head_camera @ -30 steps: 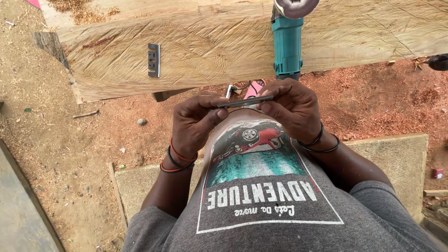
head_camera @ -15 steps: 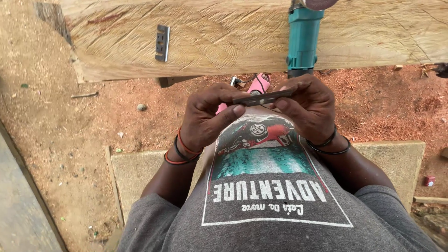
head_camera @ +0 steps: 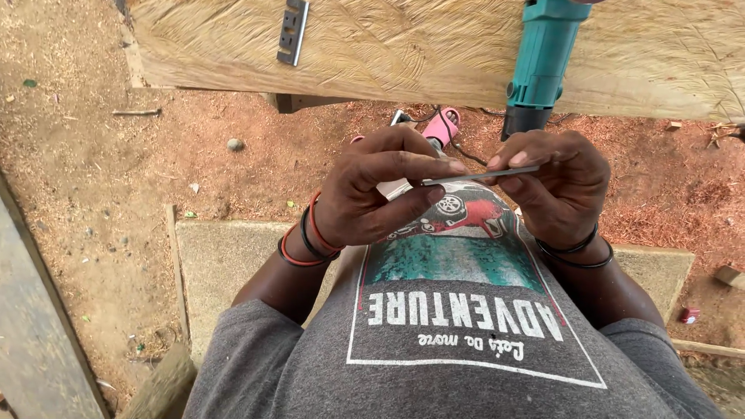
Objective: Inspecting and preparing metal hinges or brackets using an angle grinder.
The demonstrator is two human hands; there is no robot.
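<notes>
Rectangular printed graphic (head_camera: pixel 466 302) on grey shirt front, white-outlined: red car above a teal band, white lettering beneath, seen upside down. Small red package-like item (head_camera: pixel 689 315) on ground at right; kind unclear.

Both forearms come up from the lower edge and meet in front of the chest. The left hand (head_camera: pixel 372 190) sits at about 9 o'clock from the right hand (head_camera: pixel 559 186), palm turned toward the body, fingers (head_camera: pixel 403 159) curled and stretched toward 3 o'clock, thumb pressed beneath them in a pinch. The right hand mirrors it, knuckles up, fingertips pointing toward 9 o'clock and closed in a light pinch. Red and black bands circle the left wrist; black bands circle the right wrist. Both elbows are bent outward.
</notes>
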